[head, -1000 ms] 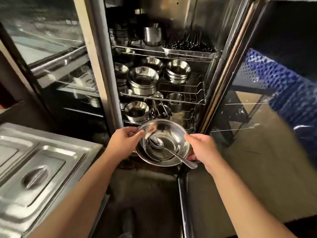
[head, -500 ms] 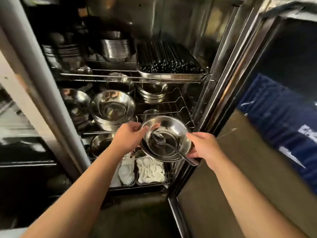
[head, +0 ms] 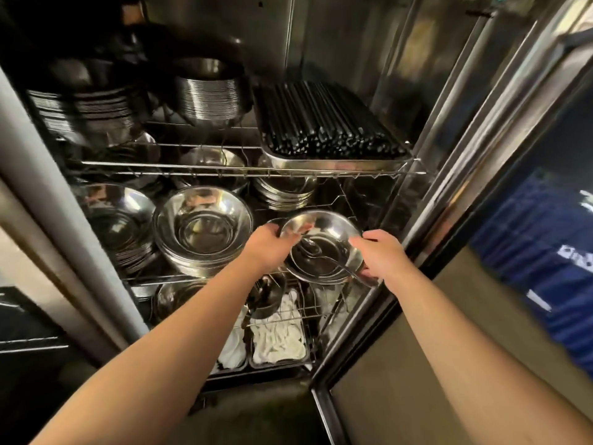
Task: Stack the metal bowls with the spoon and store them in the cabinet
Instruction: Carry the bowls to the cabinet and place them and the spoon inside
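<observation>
I hold a stack of metal bowls (head: 333, 229) with a spoon (head: 324, 256) lying inside, its handle pointing to the lower right. My left hand (head: 268, 247) grips the stack's left rim and my right hand (head: 380, 253) grips the right rim. The stack is inside the open cabinet (head: 353, 75), over the right end of the middle wire shelf (head: 353, 200); whether it rests on the shelf I cannot tell.
Other bowl stacks (head: 202, 229) fill the middle shelf's left and back. The top shelf carries a tray of black chopsticks (head: 324, 126) and stacked plates (head: 86, 114). White items lie in bottom trays (head: 277, 340). The open cabinet door (head: 481, 155) stands at right.
My view has moved closer to the cabinet. Both hands have carried the bowl stack with the spoon forward, from in front of the cabinet to inside it at the middle shelf's right end.
</observation>
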